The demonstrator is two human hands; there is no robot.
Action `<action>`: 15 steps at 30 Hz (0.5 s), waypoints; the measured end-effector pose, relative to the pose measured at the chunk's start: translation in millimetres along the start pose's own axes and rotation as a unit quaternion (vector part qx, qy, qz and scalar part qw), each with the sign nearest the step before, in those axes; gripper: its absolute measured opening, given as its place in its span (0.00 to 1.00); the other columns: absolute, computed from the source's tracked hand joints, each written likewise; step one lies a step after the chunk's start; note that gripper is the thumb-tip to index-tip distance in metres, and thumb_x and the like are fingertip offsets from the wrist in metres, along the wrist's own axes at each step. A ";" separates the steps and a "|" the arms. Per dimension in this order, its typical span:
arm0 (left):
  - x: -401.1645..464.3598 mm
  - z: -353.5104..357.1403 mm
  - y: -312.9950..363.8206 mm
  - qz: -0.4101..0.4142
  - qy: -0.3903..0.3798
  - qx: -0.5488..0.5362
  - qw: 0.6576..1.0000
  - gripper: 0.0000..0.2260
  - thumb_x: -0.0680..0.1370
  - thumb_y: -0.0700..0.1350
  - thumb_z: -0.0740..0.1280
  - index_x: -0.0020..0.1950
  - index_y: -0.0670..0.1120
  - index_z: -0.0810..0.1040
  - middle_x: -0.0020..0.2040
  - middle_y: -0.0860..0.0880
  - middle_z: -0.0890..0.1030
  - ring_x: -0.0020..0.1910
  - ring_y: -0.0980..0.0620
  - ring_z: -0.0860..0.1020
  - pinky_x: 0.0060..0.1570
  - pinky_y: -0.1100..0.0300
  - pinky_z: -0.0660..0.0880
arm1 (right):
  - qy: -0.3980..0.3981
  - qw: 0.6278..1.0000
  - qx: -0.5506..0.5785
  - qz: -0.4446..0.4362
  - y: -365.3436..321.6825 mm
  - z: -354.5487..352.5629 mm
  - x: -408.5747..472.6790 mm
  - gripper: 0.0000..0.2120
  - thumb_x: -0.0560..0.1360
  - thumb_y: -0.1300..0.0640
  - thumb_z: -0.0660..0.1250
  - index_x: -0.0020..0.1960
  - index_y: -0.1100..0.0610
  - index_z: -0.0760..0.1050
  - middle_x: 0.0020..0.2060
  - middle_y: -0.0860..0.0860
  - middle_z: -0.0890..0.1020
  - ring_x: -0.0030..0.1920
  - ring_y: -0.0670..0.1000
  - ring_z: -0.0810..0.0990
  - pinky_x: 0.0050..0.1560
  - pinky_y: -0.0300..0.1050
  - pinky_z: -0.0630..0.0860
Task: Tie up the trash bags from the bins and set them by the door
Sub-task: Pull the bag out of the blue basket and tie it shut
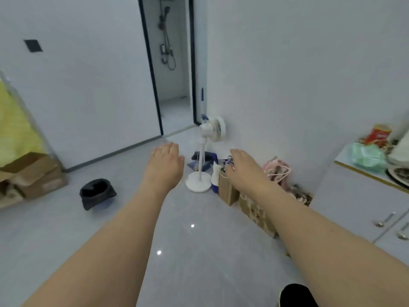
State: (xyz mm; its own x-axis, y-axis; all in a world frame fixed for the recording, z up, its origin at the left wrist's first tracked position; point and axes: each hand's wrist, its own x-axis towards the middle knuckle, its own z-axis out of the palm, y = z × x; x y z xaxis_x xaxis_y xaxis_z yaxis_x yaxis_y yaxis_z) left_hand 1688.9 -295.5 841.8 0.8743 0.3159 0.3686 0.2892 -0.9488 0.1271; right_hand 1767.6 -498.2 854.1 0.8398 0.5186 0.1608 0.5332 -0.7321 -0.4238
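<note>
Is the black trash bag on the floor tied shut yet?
No, open. The black trash bag sits on the floor with its mouth gaping and rim rolled outward; neither hand touches it.

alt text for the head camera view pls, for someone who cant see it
Both bare arms stretch forward over a grey tiled floor, the left hand and right hand open and empty. A black bag-lined bin sits to the left; a white pedestal fan stands ahead by the wall.

Black trash bag (98,192), white fan (213,129)
</note>
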 end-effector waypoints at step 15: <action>108.0 107.2 -211.3 -0.112 -0.091 0.054 0.988 0.20 0.82 0.48 0.54 0.71 0.39 0.66 0.70 0.41 0.70 0.68 0.42 0.68 0.71 0.47 0.60 | -0.131 0.986 -0.009 -0.108 -94.8 160.3 225.7 0.16 0.78 0.58 0.56 0.64 0.64 0.68 0.63 0.59 0.73 0.64 0.57 0.69 0.64 0.48 0.64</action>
State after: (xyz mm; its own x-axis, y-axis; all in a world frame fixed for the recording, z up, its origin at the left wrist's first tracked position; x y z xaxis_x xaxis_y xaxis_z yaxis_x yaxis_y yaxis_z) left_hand 1764.0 -61.4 756.0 0.8367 0.5206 0.1700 0.5140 -0.8536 0.0843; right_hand 1890.2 -241.0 787.7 0.6533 0.7571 0.0097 0.6998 -0.5989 -0.3895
